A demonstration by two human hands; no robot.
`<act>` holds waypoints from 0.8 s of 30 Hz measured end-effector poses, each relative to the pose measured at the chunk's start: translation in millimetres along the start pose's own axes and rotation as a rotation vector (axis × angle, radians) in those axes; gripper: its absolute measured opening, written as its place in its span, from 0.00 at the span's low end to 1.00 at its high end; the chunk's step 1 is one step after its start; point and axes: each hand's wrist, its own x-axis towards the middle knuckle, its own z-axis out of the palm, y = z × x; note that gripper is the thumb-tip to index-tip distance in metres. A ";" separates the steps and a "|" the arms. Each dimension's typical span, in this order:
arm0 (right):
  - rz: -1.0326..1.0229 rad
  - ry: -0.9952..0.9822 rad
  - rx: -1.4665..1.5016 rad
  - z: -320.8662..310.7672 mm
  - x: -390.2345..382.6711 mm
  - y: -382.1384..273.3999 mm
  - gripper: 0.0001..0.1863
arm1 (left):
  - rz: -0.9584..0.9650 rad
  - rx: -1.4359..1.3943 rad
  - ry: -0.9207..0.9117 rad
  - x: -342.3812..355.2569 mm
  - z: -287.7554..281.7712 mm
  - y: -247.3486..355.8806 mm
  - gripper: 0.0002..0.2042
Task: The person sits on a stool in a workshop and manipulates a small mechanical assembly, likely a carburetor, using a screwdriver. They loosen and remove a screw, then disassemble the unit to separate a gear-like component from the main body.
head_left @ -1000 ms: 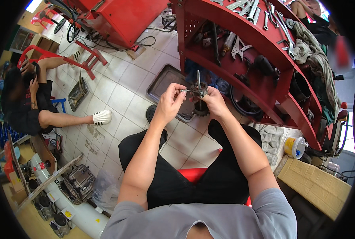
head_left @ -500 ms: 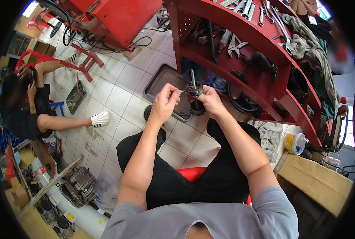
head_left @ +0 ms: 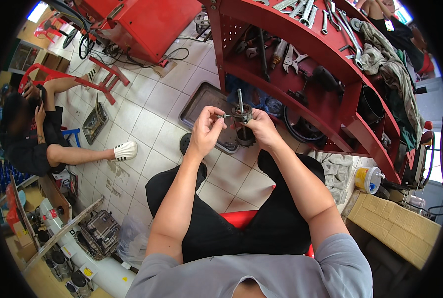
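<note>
fingers point(head_left: 212, 110) of the left hand point(head_left: 204, 133) pinch a small metal pin point(head_left: 224, 116) right by a dark round metal part point(head_left: 242, 115), can't tell if they touch. right hand point(head_left: 264, 131) grips that part with its fingers, shiny rod point(head_left: 240, 99) poking up. beyond, a dark tray point(head_left: 195, 105) sits on the tile floor point(head_left: 154, 103), then a red shelf unit point(head_left: 301, 38) with wrenches point(head_left: 308, 12) on top.

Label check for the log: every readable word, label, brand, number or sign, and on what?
None quotable.
Yellow-and-white plastic bucket: print too small.
Yellow sticker on white cylindrical tank: too small.
Seated person's black shirt: red print, blurred.
Dark cylindrical metal part in right hand: no readable marking.
</note>
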 end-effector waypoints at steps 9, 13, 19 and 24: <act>0.014 -0.007 -0.013 1.9 -2.0 -3.2 0.09 | -0.150 0.297 -0.010 2.7 -6.9 6.4 0.16; 0.011 -0.013 -0.010 2.4 -2.0 -2.8 0.09 | -0.073 0.167 -0.007 2.0 -1.2 11.2 0.13; -0.016 -0.007 -0.020 2.5 -0.8 -3.6 0.08 | 0.037 0.089 -0.043 1.2 -0.7 5.7 0.11; -0.005 0.011 -0.004 2.1 -2.7 -7.6 0.08 | -0.039 0.196 -0.024 1.3 -1.6 12.3 0.09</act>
